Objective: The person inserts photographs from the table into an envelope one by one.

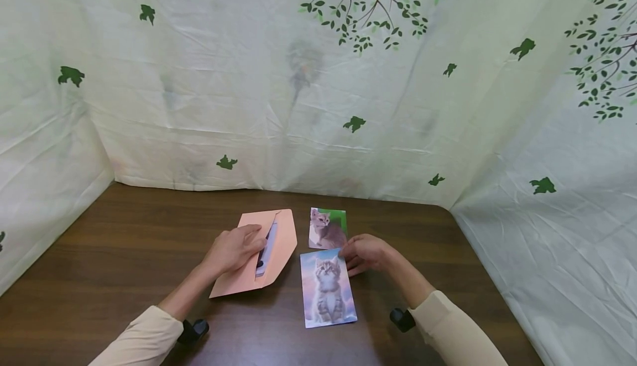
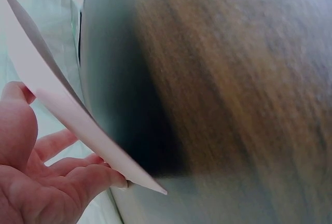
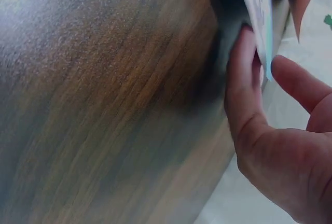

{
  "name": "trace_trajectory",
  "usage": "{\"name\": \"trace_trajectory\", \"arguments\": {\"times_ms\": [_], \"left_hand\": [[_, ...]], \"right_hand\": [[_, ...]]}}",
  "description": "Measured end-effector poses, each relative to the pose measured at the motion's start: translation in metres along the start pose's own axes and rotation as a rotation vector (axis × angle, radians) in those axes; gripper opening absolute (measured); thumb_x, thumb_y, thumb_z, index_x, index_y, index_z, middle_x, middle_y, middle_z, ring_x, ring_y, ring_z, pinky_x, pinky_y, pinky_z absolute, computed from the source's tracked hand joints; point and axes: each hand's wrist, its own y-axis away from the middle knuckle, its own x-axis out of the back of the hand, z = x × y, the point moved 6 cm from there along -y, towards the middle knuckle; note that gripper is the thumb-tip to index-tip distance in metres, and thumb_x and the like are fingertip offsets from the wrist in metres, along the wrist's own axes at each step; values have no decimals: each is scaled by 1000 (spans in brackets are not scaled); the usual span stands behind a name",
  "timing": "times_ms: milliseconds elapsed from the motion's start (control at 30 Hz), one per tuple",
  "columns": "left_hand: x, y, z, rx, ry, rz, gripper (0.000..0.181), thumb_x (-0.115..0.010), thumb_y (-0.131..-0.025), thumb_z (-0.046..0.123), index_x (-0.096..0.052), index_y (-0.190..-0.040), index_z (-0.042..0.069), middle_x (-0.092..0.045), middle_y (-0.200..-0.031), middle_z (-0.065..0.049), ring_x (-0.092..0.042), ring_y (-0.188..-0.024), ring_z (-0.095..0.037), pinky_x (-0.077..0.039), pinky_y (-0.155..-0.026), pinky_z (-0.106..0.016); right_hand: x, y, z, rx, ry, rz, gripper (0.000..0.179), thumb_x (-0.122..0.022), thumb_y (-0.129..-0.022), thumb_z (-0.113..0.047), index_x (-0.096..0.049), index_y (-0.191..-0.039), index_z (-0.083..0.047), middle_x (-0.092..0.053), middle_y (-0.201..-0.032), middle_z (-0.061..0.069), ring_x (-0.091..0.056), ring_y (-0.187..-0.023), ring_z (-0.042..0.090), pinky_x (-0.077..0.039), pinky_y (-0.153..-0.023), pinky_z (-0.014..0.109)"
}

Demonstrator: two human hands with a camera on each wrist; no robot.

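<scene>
Head view shows a peach envelope (image 1: 282,247) and a pastel-toned kitten card (image 1: 328,291).

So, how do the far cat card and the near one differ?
The far card shows green in its background; the near card shows pastel blue and pink. The far card looks smaller than the near card. The far card lies on the table; the right hand holds the near card by its edge. Both show a cat.

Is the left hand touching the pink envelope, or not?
Touching: the left wrist view shows fingers of the left hand against the pink envelope.
</scene>
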Motion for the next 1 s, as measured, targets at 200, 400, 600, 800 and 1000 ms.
{"name": "trace_trajectory", "arguments": {"times_ms": [200, 400, 600, 800, 1000], "left_hand": [[0, 0, 0, 0, -9, 3, 53, -57, -99, 35, -58, -141, 3, -62, -136, -25, -59, -122, -50, -47, -97, -58], [0, 0, -1, 2, -3, 1, 53, -56, -100, 35, -58, -142, 3, -62, -137, -24, -59, -123, -49, -46, -97, -58], [-1, 0, -2, 8, -2, -6, 54, -55, -100, 36, -57, -142, 3, -61, -139, -24, -57, -125, -50, -46, -98, -58], [-2, -1, -3, 9, -5, -1, 54, -56, -100, 36, -58, -142, 3, -61, -138, -24, -58, -124, -50, -46, -98, -58], [-1, -1, -3, -1, -9, 8, 53, -57, -100, 36, -59, -141, 3, -62, -136, -25, -59, -123, -50, -46, -97, -58]], "right_hand": [[0, -1, 1, -2, -26, -11, 14, -67, -91, -2, -58, -101, -1, -64, -89, 9, -65, -78, 22, -61, -74, 37], [1, 0, 0, 15, -46, -25, 28, -67, -87, 8, -54, -112, 4, -64, -91, 11, -66, -77, 20, -61, -73, 34], [6, 2, -4, 37, -51, -24, 20, -64, -88, 8, -58, -107, 5, -64, -86, 9, -66, -74, 18, -60, -70, 31], [10, 5, -8, 45, -65, -28, 15, -62, -90, 5, -59, -104, 1, -66, -86, 8, -68, -71, 19, -61, -69, 33], [15, 7, -13, 43, -81, -22, 14, -62, -92, 2, -62, -105, 1, -68, -86, 9, -69, -70, 18, -61, -69, 35]]}}
